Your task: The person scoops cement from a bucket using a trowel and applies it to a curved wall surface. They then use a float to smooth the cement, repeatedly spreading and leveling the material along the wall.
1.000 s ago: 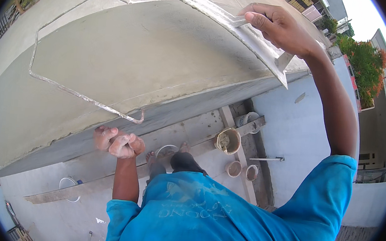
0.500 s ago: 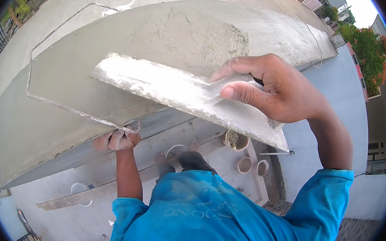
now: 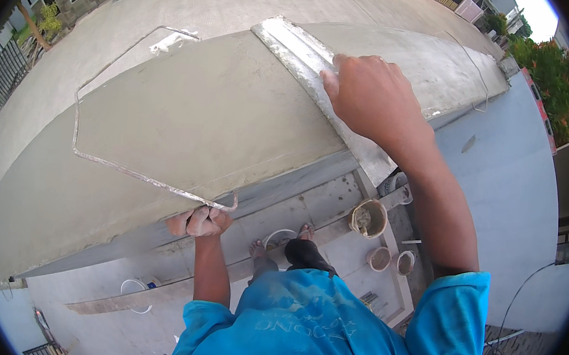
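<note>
My right hand (image 3: 379,101) is wrapped round the handle of a long, whitish plastering float (image 3: 289,46). The float lies across the grey plastered surface (image 3: 188,115), from its far side to past its near edge. Left of the float the plaster looks smooth; to its right it is paler. My left hand (image 3: 200,223) is closed at the near edge, just under a bent metal rod (image 3: 123,169) that spans the surface. Its fingers are curled, and whatever they grip is hidden.
Below stand a mortar bucket (image 3: 377,216) and two small pots (image 3: 379,259). A plank (image 3: 97,303) passes under my feet (image 3: 307,231). Another bent rod (image 3: 473,65) crosses the surface's right end, beside a pale blue wall (image 3: 501,176). Beyond lies a concrete road (image 3: 246,2).
My right hand has brought the float from a tilted position nearer me onto the plaster and turned it crosswise. The rough patch there now looks smoothed or covered. My left hand stays by the rod.
</note>
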`<state>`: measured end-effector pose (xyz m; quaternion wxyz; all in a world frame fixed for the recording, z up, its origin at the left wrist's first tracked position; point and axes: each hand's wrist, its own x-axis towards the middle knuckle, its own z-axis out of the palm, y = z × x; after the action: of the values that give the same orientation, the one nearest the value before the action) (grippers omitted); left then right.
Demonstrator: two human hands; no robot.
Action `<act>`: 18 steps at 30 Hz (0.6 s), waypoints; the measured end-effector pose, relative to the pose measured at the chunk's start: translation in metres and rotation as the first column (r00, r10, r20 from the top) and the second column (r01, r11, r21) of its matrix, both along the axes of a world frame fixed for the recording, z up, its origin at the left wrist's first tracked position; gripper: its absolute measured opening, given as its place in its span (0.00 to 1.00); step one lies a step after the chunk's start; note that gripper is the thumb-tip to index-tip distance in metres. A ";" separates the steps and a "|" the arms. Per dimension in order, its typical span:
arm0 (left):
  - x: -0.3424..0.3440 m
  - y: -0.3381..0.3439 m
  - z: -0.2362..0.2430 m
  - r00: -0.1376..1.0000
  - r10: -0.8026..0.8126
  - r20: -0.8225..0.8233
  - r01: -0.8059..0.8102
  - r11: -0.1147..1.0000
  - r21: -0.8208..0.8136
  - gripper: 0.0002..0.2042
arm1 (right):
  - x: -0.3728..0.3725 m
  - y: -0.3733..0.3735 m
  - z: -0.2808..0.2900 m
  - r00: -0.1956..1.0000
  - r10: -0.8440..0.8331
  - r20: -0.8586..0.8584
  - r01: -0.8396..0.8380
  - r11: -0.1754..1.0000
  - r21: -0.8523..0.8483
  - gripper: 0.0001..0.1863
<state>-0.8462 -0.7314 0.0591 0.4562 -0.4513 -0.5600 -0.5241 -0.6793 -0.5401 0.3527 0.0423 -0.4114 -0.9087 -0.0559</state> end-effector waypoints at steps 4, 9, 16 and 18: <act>0.001 -0.005 -0.007 0.997 0.069 0.016 -0.070 0.997 0.029 0.13 | 0.027 0.026 0.003 0.996 -0.092 0.015 0.092 0.996 0.023 0.19; -0.003 0.004 -0.012 0.977 0.207 0.046 -0.209 0.977 0.041 0.12 | 0.045 0.064 -0.005 0.987 -0.164 0.004 0.163 0.986 0.040 0.19; -0.021 -0.008 -0.053 0.934 0.341 0.105 -0.338 0.940 -0.046 0.15 | 0.080 0.117 -0.023 0.975 -0.223 -0.001 0.222 0.972 0.072 0.18; -0.018 0.000 -0.051 0.932 0.353 0.080 -0.349 0.935 -0.062 0.15 | 0.093 0.136 -0.030 0.978 -0.207 -0.036 0.209 0.975 0.072 0.18</act>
<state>-0.8647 -0.7315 0.0081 0.5059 -0.3306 -0.6637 -0.4407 -0.5861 -0.4041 0.3224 0.0643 -0.5030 -0.8574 -0.0884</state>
